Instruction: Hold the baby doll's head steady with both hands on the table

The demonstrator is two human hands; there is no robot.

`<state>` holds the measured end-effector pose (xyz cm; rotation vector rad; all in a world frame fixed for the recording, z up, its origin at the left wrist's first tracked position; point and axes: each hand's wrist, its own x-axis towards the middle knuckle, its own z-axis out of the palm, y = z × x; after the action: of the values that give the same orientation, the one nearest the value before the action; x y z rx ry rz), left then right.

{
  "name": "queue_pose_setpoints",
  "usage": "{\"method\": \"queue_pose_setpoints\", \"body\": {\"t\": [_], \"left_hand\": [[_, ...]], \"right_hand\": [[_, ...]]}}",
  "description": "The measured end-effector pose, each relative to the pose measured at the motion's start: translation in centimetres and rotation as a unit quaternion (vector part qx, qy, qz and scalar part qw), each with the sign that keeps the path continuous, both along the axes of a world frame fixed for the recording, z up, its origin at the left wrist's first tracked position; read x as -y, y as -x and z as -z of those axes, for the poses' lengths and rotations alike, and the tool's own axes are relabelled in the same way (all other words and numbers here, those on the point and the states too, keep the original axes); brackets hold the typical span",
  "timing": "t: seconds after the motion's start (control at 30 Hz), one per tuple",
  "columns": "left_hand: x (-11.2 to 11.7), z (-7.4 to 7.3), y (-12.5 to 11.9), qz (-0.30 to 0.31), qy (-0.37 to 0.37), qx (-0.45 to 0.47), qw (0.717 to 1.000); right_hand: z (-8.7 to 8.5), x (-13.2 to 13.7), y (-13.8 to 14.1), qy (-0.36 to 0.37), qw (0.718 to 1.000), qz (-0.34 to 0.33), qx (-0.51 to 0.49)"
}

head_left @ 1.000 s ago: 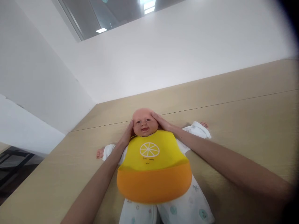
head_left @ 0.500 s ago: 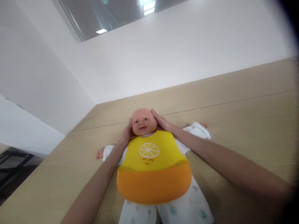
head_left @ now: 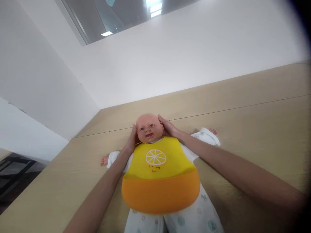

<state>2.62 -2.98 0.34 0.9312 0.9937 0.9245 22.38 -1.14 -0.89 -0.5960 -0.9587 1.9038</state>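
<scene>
A baby doll lies on its back on a light wooden table (head_left: 255, 129), its bald head (head_left: 147, 127) pointing away from me. It wears white printed clothes and a yellow bib (head_left: 157, 176) with an orange catch pocket and a lemon face print. My left hand (head_left: 131, 142) cups the left side of the doll's head and neck. My right hand (head_left: 168, 127) presses against the head's right side, fingers behind the ear. The fingertips of both hands are hidden behind the head and the bib's collar.
White walls rise behind the table and meet in a corner at the upper left. The table's left edge drops to a dark floor with a black frame (head_left: 14, 168). The doll's arms are spread out to both sides.
The doll's head has turned slightly to the left between my hands. Both hands stay at its sides, the left one a little lower.
</scene>
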Motion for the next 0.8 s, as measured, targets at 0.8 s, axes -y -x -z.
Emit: {"method": "queue_pose_setpoints", "body": {"t": [0.8], "left_hand": [[-0.1,-0.5,0.2,-0.048,0.005,-0.052,0.997]], "right_hand": [[-1.7,1.9,-0.5,0.004,0.997,-0.034,-0.066]]}}
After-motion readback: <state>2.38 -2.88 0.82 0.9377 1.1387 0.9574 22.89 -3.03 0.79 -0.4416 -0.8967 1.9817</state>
